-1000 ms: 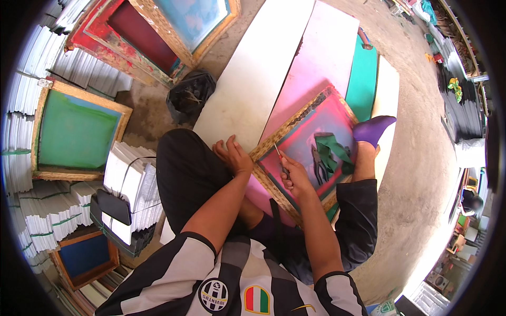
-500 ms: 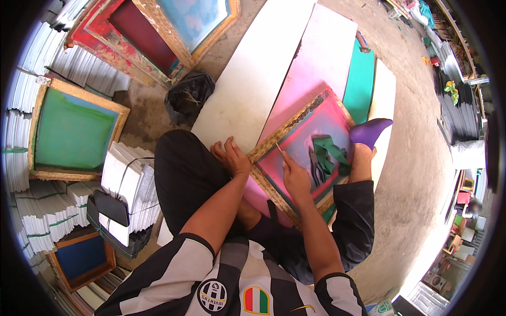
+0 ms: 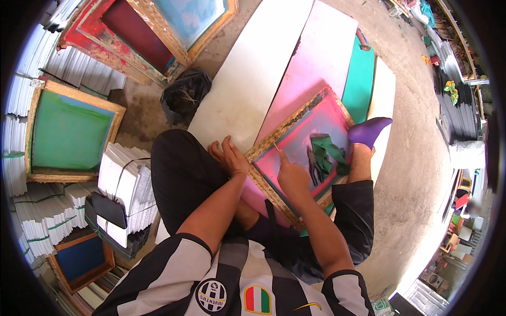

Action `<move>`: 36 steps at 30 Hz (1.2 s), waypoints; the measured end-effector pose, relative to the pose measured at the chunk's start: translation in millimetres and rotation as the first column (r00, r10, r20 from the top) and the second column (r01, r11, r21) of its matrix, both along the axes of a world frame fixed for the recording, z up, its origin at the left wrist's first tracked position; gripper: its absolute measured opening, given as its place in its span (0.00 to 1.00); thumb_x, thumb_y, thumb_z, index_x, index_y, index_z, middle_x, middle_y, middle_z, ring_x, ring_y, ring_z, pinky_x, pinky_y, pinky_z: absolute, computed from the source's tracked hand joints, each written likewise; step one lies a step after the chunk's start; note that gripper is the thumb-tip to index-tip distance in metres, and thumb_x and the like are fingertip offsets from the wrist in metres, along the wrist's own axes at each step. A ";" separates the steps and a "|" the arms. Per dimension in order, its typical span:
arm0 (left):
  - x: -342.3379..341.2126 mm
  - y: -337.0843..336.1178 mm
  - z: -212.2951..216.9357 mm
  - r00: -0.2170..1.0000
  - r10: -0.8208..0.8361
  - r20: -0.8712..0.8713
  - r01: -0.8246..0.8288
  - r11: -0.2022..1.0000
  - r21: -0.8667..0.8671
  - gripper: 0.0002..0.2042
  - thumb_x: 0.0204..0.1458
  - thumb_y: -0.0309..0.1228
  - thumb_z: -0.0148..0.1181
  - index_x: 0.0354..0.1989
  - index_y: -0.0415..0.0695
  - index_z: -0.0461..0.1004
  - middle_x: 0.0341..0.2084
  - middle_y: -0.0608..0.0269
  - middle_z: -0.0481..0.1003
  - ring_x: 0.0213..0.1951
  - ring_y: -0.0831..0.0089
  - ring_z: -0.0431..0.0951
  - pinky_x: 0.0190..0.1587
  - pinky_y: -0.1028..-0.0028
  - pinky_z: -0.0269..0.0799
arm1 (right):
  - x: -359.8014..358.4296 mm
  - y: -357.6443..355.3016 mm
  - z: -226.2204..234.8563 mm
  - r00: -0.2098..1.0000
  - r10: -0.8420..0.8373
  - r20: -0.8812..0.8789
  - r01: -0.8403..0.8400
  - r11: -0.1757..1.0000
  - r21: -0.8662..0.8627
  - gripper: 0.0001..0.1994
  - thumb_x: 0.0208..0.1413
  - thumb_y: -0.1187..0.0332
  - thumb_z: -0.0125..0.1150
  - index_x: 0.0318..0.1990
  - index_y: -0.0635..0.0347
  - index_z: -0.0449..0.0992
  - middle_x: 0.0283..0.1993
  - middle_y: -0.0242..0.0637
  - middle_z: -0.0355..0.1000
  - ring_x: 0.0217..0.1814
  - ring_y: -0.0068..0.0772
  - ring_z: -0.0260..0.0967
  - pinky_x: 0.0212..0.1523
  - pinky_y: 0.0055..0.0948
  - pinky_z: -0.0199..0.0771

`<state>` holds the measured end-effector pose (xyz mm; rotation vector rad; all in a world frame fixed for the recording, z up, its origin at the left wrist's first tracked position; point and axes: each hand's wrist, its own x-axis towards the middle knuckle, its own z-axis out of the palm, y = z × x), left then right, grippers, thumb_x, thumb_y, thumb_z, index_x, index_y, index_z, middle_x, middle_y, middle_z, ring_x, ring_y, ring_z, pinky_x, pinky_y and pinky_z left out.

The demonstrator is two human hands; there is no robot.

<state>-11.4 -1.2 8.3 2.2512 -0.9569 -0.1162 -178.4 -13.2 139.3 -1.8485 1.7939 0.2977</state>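
A wooden screen-printing frame (image 3: 296, 122) with pink and grey mesh lies at a slant before me. My right hand (image 3: 294, 178) is over its mesh, closed around a thin pale stick-like tool (image 3: 275, 147). The tool's tip meets the frame's left inner edge; the rest is hidden in my fingers. My left hand (image 3: 230, 157) rests with fingers apart on the white board (image 3: 247, 79), just left of the frame's corner. Pliers (image 3: 314, 167) with dark handles and a bunched green cloth strip (image 3: 330, 150) lie on the mesh, right of my right hand.
Pink (image 3: 316, 58) and green boards (image 3: 359, 84) lie under the frame. My foot in a purple sock (image 3: 370, 130) is at its right corner. To the left stand a green-mesh frame (image 3: 74, 131), strapped white stacks (image 3: 118, 171) and a black plastic bag (image 3: 184, 97).
My right hand has moved slightly left and down along the frame's inner edge with the thin tool. The left hand stays at the frame's corner; the view has shifted a little.
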 end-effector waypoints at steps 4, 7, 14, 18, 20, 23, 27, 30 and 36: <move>-2.4 -1.0 0.2 0.999 -0.027 -0.027 0.027 0.999 -0.023 0.13 0.67 0.32 0.48 0.54 0.48 0.76 0.60 0.45 0.60 0.68 0.39 0.54 0.70 0.42 0.53 | -30.8 13.4 -79.5 0.792 -0.011 0.610 0.205 0.946 -0.249 0.22 0.68 0.60 0.52 0.68 0.41 0.70 0.36 0.55 0.79 0.38 0.62 0.78 0.39 0.58 0.75; 5.8 1.2 -3.4 1.000 -0.005 0.009 0.005 1.000 -0.006 0.13 0.67 0.33 0.48 0.54 0.49 0.76 0.60 0.45 0.61 0.68 0.40 0.54 0.70 0.42 0.53 | -21.1 10.7 -50.5 0.954 -0.053 0.295 0.086 0.991 -0.103 0.22 0.68 0.59 0.53 0.69 0.35 0.70 0.37 0.52 0.80 0.40 0.61 0.78 0.42 0.55 0.77; 0.3 -2.0 2.5 1.000 -0.023 0.005 0.023 1.000 -0.005 0.13 0.66 0.34 0.49 0.54 0.50 0.77 0.59 0.45 0.62 0.68 0.42 0.55 0.69 0.43 0.54 | -43.4 19.5 -104.5 0.751 -0.084 0.655 0.238 0.960 -0.149 0.23 0.68 0.61 0.56 0.69 0.34 0.69 0.34 0.55 0.78 0.37 0.62 0.78 0.41 0.54 0.77; 7.0 2.7 -8.3 1.000 0.003 0.023 -0.002 0.999 -0.034 0.12 0.66 0.33 0.50 0.53 0.49 0.78 0.58 0.45 0.62 0.67 0.42 0.56 0.69 0.44 0.54 | -32.2 19.3 -83.9 0.861 0.025 0.509 0.103 0.969 -0.223 0.23 0.68 0.61 0.55 0.70 0.36 0.69 0.34 0.56 0.78 0.36 0.63 0.77 0.41 0.56 0.76; 6.8 1.3 -10.1 1.000 0.003 0.029 -0.002 0.999 -0.048 0.12 0.66 0.33 0.50 0.52 0.49 0.78 0.58 0.45 0.62 0.67 0.42 0.56 0.68 0.44 0.54 | -29.7 17.8 -66.0 0.967 0.062 0.246 -0.003 0.972 -0.235 0.22 0.69 0.60 0.54 0.70 0.36 0.69 0.34 0.56 0.78 0.36 0.64 0.77 0.41 0.56 0.76; 3.7 -1.1 -6.3 0.999 -0.010 0.033 0.012 0.998 -0.054 0.12 0.66 0.33 0.50 0.51 0.48 0.78 0.58 0.45 0.62 0.66 0.42 0.57 0.68 0.44 0.55 | -35.1 16.7 -72.9 0.962 0.087 0.259 -0.002 0.951 -0.309 0.22 0.69 0.58 0.53 0.70 0.32 0.69 0.34 0.56 0.78 0.35 0.66 0.76 0.40 0.58 0.75; 4.7 -0.9 -9.7 0.999 -0.017 0.037 0.019 0.998 -0.056 0.13 0.66 0.33 0.50 0.52 0.48 0.78 0.58 0.45 0.62 0.66 0.42 0.56 0.68 0.44 0.55 | -45.9 10.5 -85.6 0.855 0.035 0.518 0.119 0.958 -0.261 0.23 0.68 0.56 0.54 0.69 0.28 0.69 0.34 0.55 0.78 0.33 0.66 0.75 0.37 0.58 0.75; 4.6 0.0 -8.1 1.000 -0.010 0.028 0.011 0.999 -0.038 0.13 0.66 0.33 0.50 0.52 0.48 0.78 0.58 0.45 0.62 0.66 0.42 0.56 0.68 0.44 0.54 | -44.0 9.3 -71.2 0.963 0.100 0.251 -0.025 0.958 -0.287 0.22 0.68 0.56 0.54 0.68 0.27 0.71 0.38 0.52 0.79 0.34 0.66 0.75 0.37 0.58 0.75; 2.6 -1.4 -6.5 1.000 -0.023 0.021 0.024 0.997 -0.072 0.13 0.66 0.33 0.49 0.52 0.47 0.78 0.58 0.44 0.62 0.66 0.42 0.56 0.68 0.43 0.54 | -51.7 1.1 -83.1 0.776 -0.080 0.625 0.157 0.985 -0.069 0.21 0.67 0.61 0.57 0.67 0.41 0.73 0.47 0.51 0.81 0.44 0.53 0.81 0.47 0.43 0.78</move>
